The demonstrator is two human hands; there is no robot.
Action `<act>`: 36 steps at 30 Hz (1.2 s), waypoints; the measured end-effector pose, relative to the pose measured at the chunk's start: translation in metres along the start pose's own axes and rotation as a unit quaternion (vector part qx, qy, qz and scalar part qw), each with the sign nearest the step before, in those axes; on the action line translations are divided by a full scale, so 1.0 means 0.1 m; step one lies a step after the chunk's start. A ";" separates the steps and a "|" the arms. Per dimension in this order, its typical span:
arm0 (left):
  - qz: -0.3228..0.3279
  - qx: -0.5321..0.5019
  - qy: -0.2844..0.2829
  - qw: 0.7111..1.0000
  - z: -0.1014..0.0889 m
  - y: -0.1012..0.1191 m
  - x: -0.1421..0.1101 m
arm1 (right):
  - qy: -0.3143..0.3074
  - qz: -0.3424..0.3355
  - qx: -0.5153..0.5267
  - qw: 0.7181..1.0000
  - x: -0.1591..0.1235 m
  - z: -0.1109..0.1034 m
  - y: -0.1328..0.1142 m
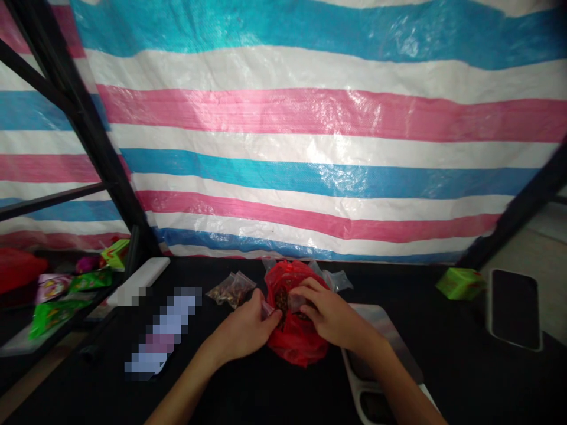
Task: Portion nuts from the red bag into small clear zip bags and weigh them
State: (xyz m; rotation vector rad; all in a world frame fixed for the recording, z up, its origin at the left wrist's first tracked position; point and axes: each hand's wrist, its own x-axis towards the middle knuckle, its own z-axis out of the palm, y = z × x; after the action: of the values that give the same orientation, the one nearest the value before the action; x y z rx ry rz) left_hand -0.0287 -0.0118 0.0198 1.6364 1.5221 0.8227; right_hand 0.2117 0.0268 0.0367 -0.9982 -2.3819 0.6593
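Left fingers (271,319) pinch a clear bag (266,309); right fingers (305,300) grasp clear plastic (296,303) over brown bits (282,300).

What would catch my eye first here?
Probably the big plastic sheet behind the table, striped in blue, white and pink. Next, the bright red bag at the middle of the black table, with the left hand and right hand at its opening.
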 end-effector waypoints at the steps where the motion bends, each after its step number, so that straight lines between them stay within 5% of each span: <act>1: 0.010 -0.023 -0.035 0.999 0.03 0.01 -0.01 | -0.005 0.003 0.004 1.000 0.00 0.01 -0.03; 5: 0.035 -0.070 -0.094 0.993 0.07 0.06 0.01 | -0.026 0.033 0.029 0.999 0.01 0.01 -0.06; 8: 0.026 -0.099 -0.058 0.993 0.05 0.05 0.09 | -0.064 0.080 0.080 0.991 -0.02 -0.05 -0.08; 14: 0.006 -0.125 0.003 0.992 0.05 0.02 0.17 | -0.249 0.119 0.195 0.941 -0.09 -0.18 -0.17; 20: -0.007 -0.148 -0.007 0.989 0.13 -0.02 0.18 | -0.045 0.098 0.089 0.990 -0.08 -0.12 -0.06; 29: -0.058 -0.280 0.013 0.958 0.29 -0.01 0.18 | -0.021 0.048 -0.022 0.998 -0.04 0.05 0.01; 33: -0.041 -0.295 0.006 0.955 0.29 0.00 0.21 | -0.004 0.059 -0.051 0.997 -0.01 0.14 0.02; 36: 0.026 -0.236 0.053 0.970 0.27 0.01 0.25 | 0.019 0.073 -0.014 0.997 0.01 0.16 0.04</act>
State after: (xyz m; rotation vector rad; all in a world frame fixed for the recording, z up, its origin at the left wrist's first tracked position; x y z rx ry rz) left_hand -0.0029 0.0101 0.0063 1.2981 1.2315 1.2123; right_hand 0.2037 0.0255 0.0222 -1.1941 -2.3072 0.6545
